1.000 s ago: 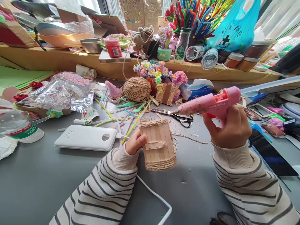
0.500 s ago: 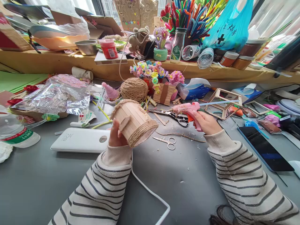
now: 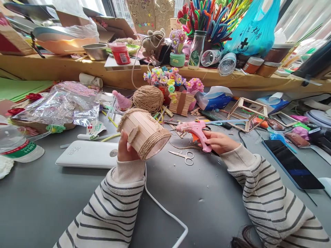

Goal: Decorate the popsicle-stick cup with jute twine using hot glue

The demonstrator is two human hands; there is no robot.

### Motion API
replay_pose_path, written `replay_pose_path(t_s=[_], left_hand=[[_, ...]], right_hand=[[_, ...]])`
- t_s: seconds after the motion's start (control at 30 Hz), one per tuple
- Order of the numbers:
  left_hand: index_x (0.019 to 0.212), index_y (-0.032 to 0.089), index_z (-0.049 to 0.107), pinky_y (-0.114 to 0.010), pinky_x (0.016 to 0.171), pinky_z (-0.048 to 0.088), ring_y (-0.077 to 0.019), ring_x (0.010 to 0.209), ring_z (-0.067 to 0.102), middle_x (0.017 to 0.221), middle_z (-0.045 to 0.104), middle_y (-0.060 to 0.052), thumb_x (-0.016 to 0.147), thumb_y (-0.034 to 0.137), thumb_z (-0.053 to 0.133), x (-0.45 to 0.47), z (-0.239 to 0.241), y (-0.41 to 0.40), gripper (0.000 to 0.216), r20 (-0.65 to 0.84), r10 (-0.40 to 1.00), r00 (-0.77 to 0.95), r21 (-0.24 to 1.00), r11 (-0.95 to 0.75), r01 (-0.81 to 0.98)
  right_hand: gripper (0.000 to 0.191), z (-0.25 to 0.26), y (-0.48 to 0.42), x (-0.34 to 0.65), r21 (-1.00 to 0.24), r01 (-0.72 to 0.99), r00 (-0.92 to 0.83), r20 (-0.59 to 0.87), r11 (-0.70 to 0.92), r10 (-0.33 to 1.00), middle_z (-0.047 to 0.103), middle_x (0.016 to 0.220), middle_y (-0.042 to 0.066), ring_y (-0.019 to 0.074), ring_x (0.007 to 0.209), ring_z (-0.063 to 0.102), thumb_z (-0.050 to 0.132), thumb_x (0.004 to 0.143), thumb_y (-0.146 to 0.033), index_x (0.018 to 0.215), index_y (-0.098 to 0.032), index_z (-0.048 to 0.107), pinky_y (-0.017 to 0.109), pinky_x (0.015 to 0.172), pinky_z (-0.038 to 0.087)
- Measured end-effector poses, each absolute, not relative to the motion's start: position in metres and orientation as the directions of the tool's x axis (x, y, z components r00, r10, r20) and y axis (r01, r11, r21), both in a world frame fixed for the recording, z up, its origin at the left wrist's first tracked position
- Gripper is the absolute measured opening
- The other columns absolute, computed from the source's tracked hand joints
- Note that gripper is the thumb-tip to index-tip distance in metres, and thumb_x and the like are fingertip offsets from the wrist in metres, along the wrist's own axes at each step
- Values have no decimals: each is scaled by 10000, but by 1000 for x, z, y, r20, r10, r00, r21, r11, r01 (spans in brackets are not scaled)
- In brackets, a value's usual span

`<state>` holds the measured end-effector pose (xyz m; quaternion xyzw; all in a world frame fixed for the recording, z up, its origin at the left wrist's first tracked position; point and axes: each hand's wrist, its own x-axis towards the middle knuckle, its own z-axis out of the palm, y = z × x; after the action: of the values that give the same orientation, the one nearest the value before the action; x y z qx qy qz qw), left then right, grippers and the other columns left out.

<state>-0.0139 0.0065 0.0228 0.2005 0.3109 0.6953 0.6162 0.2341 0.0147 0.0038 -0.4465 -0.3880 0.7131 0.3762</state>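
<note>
My left hand (image 3: pixel 126 148) is wrapped round a small barrel of wooden craft sticks (image 3: pixel 143 132), held tilted above the table. Twine is wound round both its rims, and a small wooden piece juts from its side. In my right hand (image 3: pixel 218 141) is a pink hot glue gun (image 3: pixel 195 130), its nozzle pointing left close to the barrel's lower rim. A pale blue glue stick (image 3: pixel 224 121) sticks out of its back. Below the gun, small scissors (image 3: pixel 183 156) lie on the table near a strand of twine.
Behind the barrel sits a ball of twine (image 3: pixel 148 99). A white power bank (image 3: pixel 88 154) lies left, a phone (image 3: pixel 292 163) right. A wooden stick frame (image 3: pixel 247 113) stands at the back right. A white cable (image 3: pixel 165 212) crosses the front. Jars and craft supplies crowd the ledge (image 3: pixel 77 69).
My right hand has brought the glue gun left and slightly down, nearer to the barrel. The barrel has shifted a little left in my left hand.
</note>
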Motion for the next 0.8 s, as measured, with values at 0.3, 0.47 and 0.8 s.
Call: replay_pose_path(t_s=[0.3, 0.47, 0.8], left_hand=[[1030, 154, 627, -388, 1049, 323, -250, 1242, 396, 1047, 665, -60, 759, 491, 504, -14, 24, 5, 450, -103, 984, -147, 669, -41, -742], [1038, 141, 621, -387, 1049, 319, -253, 1247, 388, 1042, 667, -75, 766, 486, 497, -13, 26, 4, 457, -102, 982, -162, 664, -54, -746], [1041, 134, 620, -399, 1054, 308, -250, 1243, 395, 1025, 677, -82, 794, 481, 456, -11, 27, 4, 456, -82, 989, -124, 654, -41, -755]], right_hand=[[458, 2, 15, 237, -873, -226, -389, -326, -432, 862, 682, 943, 44, 125, 875, 625, 753, 535, -157, 978, -170, 640, 190, 789, 479], [402, 0, 15, 238, -890, -194, -353, -330, -413, 876, 676, 982, 71, 140, 860, 636, 730, 587, -205, 977, -164, 643, 215, 785, 490], [353, -5, 15, 239, -885, -225, -369, -310, -408, 876, 674, 995, 71, 147, 926, 623, 718, 637, -241, 976, -164, 653, 221, 826, 489]])
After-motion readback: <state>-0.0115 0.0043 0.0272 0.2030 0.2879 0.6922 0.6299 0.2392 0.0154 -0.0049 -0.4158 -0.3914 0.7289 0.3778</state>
